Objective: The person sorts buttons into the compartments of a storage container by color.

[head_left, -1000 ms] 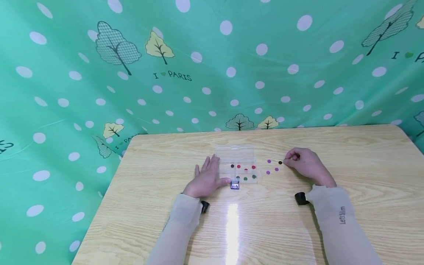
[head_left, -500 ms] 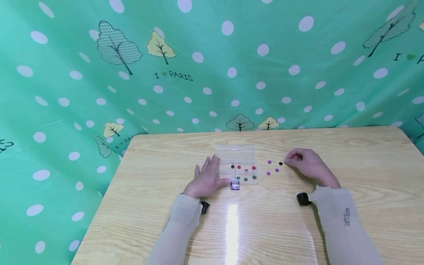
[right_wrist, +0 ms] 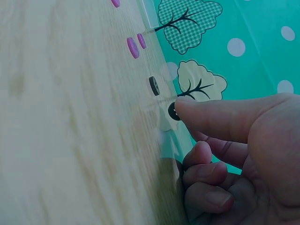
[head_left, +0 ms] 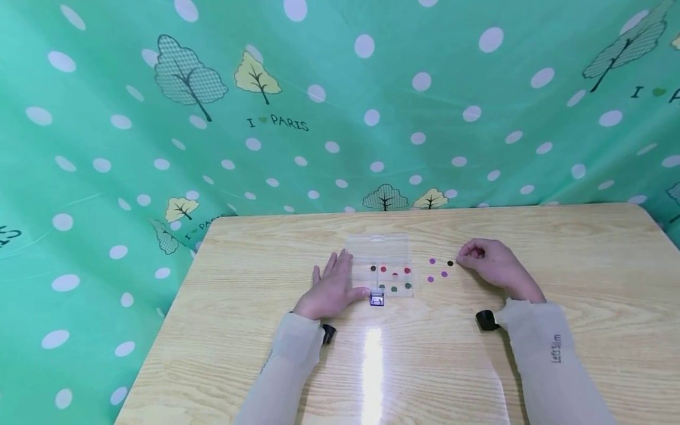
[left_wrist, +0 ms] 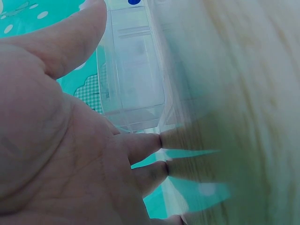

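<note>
A clear plastic compartment box (head_left: 362, 282) lies with its lid (head_left: 378, 248) opened toward the back. My left hand (head_left: 330, 290) rests along the box's left side, fingers straight and spread, thumb tip near the front corner. Inside are a black button (head_left: 373, 268), red buttons (head_left: 406, 270) and green buttons (head_left: 394, 289) in separate compartments. Right of the box, my right hand (head_left: 491, 262) pinches a black button (right_wrist: 174, 111) between thumb and index finger, low over the table. Another black button (right_wrist: 154, 86) lies just beyond the fingertips, and several purple buttons (head_left: 444, 274) lie nearer the box.
A small blue-and-white piece (head_left: 376, 298) sits at the front edge of the box. The wooden table (head_left: 425, 360) ends at the back against a green dotted curtain (head_left: 297, 159). Dark wrist cameras (head_left: 486, 320) are strapped at both wrists.
My right hand has shifted slightly to the right, staying low beside the black button on the table. My left hand keeps its place at the box.
</note>
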Demonstrator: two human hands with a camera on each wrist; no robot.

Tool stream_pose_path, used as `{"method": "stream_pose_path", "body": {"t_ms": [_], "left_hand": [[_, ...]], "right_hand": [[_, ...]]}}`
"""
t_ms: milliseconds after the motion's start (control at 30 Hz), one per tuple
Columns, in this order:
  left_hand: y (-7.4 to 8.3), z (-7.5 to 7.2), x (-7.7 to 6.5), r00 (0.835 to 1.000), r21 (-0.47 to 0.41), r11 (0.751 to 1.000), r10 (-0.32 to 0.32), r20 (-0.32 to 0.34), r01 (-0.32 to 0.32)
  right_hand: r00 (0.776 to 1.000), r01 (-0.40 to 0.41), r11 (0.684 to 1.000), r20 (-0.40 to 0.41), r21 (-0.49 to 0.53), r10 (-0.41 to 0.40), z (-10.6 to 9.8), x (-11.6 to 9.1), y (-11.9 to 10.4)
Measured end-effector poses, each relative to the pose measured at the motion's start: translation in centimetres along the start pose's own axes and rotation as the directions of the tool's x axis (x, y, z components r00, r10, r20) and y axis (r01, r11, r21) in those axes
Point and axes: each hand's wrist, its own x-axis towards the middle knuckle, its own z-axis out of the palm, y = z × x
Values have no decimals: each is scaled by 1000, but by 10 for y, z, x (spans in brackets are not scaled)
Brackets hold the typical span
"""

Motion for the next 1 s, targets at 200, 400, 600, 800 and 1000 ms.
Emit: {"method": "stream_pose_path", "body": {"t_ms": [200, 400, 600, 800, 1000], "left_hand": [[1, -1, -1, 1000, 5, 1000, 1, 0, -1], [0, -2, -2, 1000, 14, 1000, -1, 2, 1], [0, -2, -1, 1000, 14, 1000, 3, 0, -3], [-1, -2, 0, 1000, 20, 1000, -1, 0, 1], [0, -1, 0, 1000, 19, 1000, -5, 1, 5]], "right_hand": [[1000, 7, 1000, 0, -3, -7, 0, 0, -1], [1000, 12, 1000, 3, -12, -12, 1, 0, -2], [1000, 23, 1000, -2, -14, -23, 1, -1, -2], [1000, 23, 1000, -8, -12, -23, 0, -1, -2], [1000, 11, 1000, -6, -13, -11, 1, -1, -2]]}}
